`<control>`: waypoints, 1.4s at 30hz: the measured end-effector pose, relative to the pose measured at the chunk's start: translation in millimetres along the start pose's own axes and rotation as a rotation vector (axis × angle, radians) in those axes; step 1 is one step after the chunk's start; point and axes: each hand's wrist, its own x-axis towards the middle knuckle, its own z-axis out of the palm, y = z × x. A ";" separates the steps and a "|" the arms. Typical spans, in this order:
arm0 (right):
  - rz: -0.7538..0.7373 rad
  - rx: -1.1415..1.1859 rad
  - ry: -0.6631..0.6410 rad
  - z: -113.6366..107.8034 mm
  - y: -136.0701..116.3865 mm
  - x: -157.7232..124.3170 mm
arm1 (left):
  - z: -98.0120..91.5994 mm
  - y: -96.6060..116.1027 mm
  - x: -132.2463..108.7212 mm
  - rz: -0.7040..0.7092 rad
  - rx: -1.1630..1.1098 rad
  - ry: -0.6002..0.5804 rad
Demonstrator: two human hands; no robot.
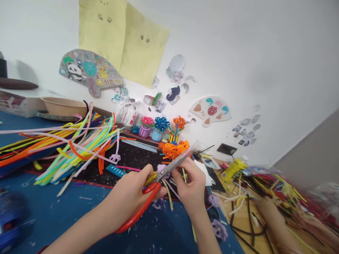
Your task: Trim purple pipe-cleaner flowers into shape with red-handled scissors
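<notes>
My left hand (132, 188) is closed around the red-handled scissors (169, 169), whose grey blades point up and to the right, in front of my right fingers. A yellow strip shows by my left fingers. My right hand (192, 181) is closed beside the blades, pinching a yellow-green pipe cleaner (169, 195). A small lilac pipe-cleaner flower (161, 168) sits between the hands, partly behind the scissors; which hand supports it I cannot tell. Whether the blades are parted is unclear. Purple flowers (219, 230) lie below my right wrist.
A big bundle of coloured pipe cleaners (87, 148) spreads at left. Finished potted flowers (162, 124) stand by the wall, near an orange pipe-cleaner pile (173, 150). A yellow bottle (234, 169) stands at right. Another person's hands (270, 211) work at the right table.
</notes>
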 end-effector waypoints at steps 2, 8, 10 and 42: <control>0.003 -0.001 -0.001 -0.2 -0.6 0.4 | 0.3 -0.1 0.9 0.009 -0.008 -0.004; 0.012 0.009 -0.009 -0.1 0.8 0.2 | 2.1 -4.5 3.7 0.023 -0.025 -0.005; 0.014 0.006 -0.008 -0.2 1.4 -0.3 | 1.7 -5.4 3.5 0.025 -0.020 -0.004; 0.015 -0.024 0.020 -2.5 5.1 -0.5 | -0.6 -2.9 0.9 0.036 -0.039 0.013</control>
